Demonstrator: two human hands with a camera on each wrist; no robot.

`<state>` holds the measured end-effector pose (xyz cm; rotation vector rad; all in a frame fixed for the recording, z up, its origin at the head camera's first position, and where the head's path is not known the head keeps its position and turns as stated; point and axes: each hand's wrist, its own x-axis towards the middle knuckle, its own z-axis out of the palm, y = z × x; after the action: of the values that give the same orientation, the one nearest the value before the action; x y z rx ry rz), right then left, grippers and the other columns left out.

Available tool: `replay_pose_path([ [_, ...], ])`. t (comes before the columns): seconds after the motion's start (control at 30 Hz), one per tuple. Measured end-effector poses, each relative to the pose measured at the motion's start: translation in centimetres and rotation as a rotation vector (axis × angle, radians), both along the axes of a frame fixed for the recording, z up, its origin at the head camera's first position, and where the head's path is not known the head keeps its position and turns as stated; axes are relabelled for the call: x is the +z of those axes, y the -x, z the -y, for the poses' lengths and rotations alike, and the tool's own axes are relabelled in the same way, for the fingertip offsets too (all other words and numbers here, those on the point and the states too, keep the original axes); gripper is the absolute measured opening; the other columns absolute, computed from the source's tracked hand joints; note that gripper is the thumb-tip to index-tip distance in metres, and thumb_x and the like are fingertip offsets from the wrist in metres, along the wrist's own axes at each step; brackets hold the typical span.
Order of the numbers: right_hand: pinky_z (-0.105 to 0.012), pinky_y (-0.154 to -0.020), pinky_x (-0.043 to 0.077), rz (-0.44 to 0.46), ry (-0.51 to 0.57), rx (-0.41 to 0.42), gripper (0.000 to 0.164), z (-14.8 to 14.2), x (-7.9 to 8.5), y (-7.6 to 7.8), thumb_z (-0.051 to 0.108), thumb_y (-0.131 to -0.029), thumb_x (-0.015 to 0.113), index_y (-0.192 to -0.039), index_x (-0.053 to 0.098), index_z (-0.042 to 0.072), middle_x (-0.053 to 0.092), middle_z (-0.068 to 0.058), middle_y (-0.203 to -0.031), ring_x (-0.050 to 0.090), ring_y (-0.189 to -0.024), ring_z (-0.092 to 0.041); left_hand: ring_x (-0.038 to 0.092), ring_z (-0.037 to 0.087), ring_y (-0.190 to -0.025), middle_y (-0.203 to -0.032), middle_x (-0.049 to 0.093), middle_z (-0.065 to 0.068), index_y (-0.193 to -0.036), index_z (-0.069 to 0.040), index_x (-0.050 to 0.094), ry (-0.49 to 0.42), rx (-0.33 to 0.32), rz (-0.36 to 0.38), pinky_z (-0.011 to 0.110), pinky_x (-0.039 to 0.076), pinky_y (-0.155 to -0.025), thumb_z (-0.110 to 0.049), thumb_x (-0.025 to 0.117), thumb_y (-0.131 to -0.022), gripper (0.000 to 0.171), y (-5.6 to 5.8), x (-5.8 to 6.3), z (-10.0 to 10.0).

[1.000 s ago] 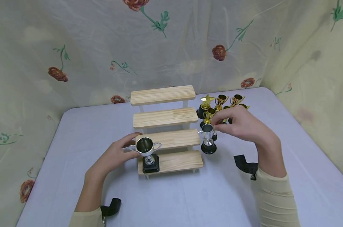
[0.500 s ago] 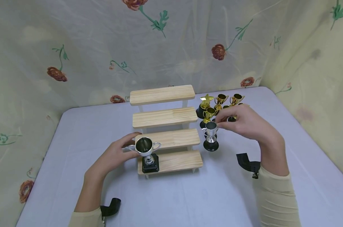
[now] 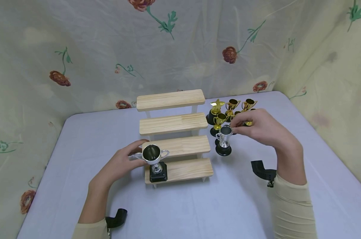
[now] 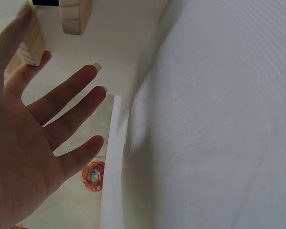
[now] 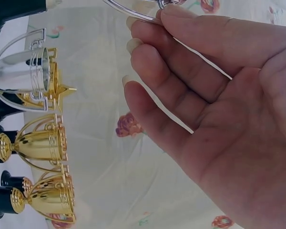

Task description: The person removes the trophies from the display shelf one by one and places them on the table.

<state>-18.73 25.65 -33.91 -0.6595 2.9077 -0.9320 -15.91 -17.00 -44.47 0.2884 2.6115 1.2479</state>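
Note:
My right hand (image 3: 262, 128) pinches one handle of a small silver trophy cup (image 3: 225, 139) with a round black base, to the right of the wooden shelf stand. Thumb and fingertip meet on that handle (image 5: 128, 12) in the right wrist view. A larger silver trophy cup (image 3: 152, 154) with a square black base stands at the left end of the lowest shelf (image 3: 189, 170). Beside it is my left hand (image 3: 123, 161), fingers spread, thumb and index finger against the ends of the two lower shelves; in the left wrist view the other fingers (image 4: 69, 93) touch nothing.
Several gold trophies stand behind the right hand, among them a star trophy (image 3: 217, 108) and a gold cup (image 3: 219, 121). Another silver cup (image 5: 21, 71) stands close by the held one. The upper shelves (image 3: 171, 100) rise stepwise toward the flowered cloth backdrop (image 3: 180, 49).
My right hand has carried the small silver cup a short way right and back, away from the shelf stand. The left hand and the larger silver cup stay in place.

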Motion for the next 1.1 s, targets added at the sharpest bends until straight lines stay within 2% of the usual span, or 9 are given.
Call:
replay_pose_path([
  [0.3, -0.027, -0.074, 0.049, 0.027, -0.007, -0.028, 0.010, -0.7, 0.1, 0.0, 0.010, -0.090, 0.069, -0.093, 0.075, 0.018, 0.074, -0.001, -0.093, 0.062, -0.084, -0.017, 0.050, 0.031, -0.137, -0.142, 0.057, -0.009, -0.138, -0.049, 0.047, 0.007, 0.001, 0.000, 0.067, 0.036, -0.107, -0.050, 0.075, -0.083, 0.062, 0.0, 0.0, -0.1],
  [0.8, -0.027, -0.074, 0.049, 0.026, -0.021, -0.075, 0.010, -2.0, -0.1, 0.2, 0.013, -0.092, 0.068, -0.096, 0.075, 0.017, 0.073, -0.004, -0.097, 0.062, -0.087, -0.016, 0.051, 0.030, -0.136, -0.145, 0.054, -0.011, -0.138, -0.049, 0.047, 0.001, 0.004, 0.001, 0.067, 0.037, -0.106, -0.050, 0.075, -0.083, 0.063, -0.1, 0.0, -0.1],
  [1.1, -0.026, -0.073, 0.048, 0.021, -0.026, -0.117, 0.011, -2.4, -0.2, 0.3, 0.010, -0.091, 0.067, -0.092, 0.075, 0.018, 0.074, -0.004, -0.095, 0.064, -0.086, -0.013, 0.052, 0.029, -0.135, -0.145, 0.053, -0.013, -0.138, -0.049, 0.048, 0.003, 0.002, -0.004, 0.066, 0.038, -0.106, -0.048, 0.075, -0.083, 0.062, -0.1, 0.0, 0.0],
])
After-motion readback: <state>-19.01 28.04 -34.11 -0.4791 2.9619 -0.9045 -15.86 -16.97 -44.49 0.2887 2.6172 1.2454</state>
